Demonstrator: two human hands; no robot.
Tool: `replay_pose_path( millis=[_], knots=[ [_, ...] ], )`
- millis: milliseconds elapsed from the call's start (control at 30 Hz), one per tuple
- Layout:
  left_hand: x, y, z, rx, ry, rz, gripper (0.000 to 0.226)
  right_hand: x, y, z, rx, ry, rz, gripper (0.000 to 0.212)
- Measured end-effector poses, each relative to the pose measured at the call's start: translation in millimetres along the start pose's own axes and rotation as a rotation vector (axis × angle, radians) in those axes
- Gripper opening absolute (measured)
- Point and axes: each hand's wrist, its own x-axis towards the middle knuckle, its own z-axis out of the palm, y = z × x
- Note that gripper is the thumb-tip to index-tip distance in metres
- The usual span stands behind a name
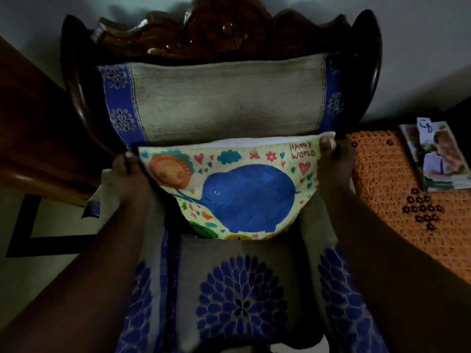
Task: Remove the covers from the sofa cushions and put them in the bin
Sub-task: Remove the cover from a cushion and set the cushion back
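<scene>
- Dim room: carved wooden sofa point(219, 29) with a grey-and-blue back cushion point(229, 100).
- We hold the elephant-print cushion cover point(242, 192) over the seat.
- Our left hand point(130, 174) and right hand point(331, 164) each pinch an upper corner.

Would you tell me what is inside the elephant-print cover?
Through the open top of the elephant-print cover, pinched by the left hand and right hand, a strip of white cushion shows; the rest is hidden.

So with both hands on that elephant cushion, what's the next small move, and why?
Probably keep peeling the elephant cover toward the person. The left hand and right hand pinch its open top corners, and the white cushion already shows at the opening above the sofa seat.
</scene>
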Motion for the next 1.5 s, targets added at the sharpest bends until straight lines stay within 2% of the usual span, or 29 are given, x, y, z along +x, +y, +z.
replay_pose_path(
  millis=[33, 100, 233, 300, 367, 433, 533, 700, 833, 933, 1033, 1100, 1133, 1167, 1233, 1267, 1400, 1500],
  knots=[
    [4, 3, -3, -0.024, 0.018, -0.01, 0.042, 1, 1, -2, 0.012, 0.009, 0.007, 0.038],
    [2, 15, -5, -0.068, -0.079, -0.016, 0.033, 1, -1, -5, 0.044, 0.007, 0.023, 0.023],
    [-29, 27, 3, -0.003, -0.343, 0.051, 0.04, -1, 5, -6, 0.009, -0.023, 0.017, 0.006],
    [-36, 20, 10, -0.002, -0.376, 0.067, 0.043, 0, 6, -6, 0.048, -0.026, 0.027, 0.006],
    [-33, 22, 10, 0.099, -0.309, 0.096, 0.048, 1, -3, -9, 0.103, -0.008, 0.035, 0.009],
    [-27, 30, 2, 0.182, -0.13, 0.083, 0.046, 3, -10, -11, 0.171, 0.008, 0.049, 0.013],
    [-20, 29, 0, 0.054, -0.008, 0.027, 0.054, 3, -15, -4, 0.116, -0.055, 0.048, 0.011],
    [-19, 19, 5, 0.144, -0.043, -0.033, 0.058, 3, 2, 5, 0.083, -0.078, 0.079, 0.03],
    [-28, 26, 3, -0.025, 0.042, -0.036, 0.053, -4, -7, -1, 0.13, -0.064, 0.086, 0.013],
    [-26, 26, -3, -0.056, 0.075, -0.062, 0.069, -2, -9, -2, 0.107, -0.096, 0.095, 0.017],
    [-19, 12, -5, 0.17, -0.056, -0.113, 0.084, 3, 1, 3, 0.015, -0.152, 0.103, 0.036],
    [-19, 13, -4, 0.293, -0.063, -0.121, 0.096, 4, 9, 4, 0.0, -0.158, 0.11, 0.045],
    [-22, 21, -7, 0.327, -0.061, -0.12, 0.095, 1, 6, 4, 0.007, -0.159, 0.129, 0.048],
    [-27, 27, -10, 0.361, -0.064, -0.119, 0.085, -3, 4, 3, 0.009, -0.169, 0.142, 0.05],
    [-39, 47, -16, 0.312, -0.121, -0.128, 0.057, -12, -3, -1, -0.007, -0.209, 0.165, 0.051],
    [-43, 56, -19, 0.224, -0.154, -0.142, 0.05, -17, -8, -4, -0.01, -0.227, 0.161, 0.054],
    [-69, 95, -57, -0.015, -0.348, -0.169, 0.053, -35, -22, -24, 0.064, -0.279, 0.208, 0.075],
    [-94, 122, -98, -0.106, -0.476, -0.149, 0.052, -82, -82, -57, 0.103, -0.346, 0.228, 0.064]
  ],
)
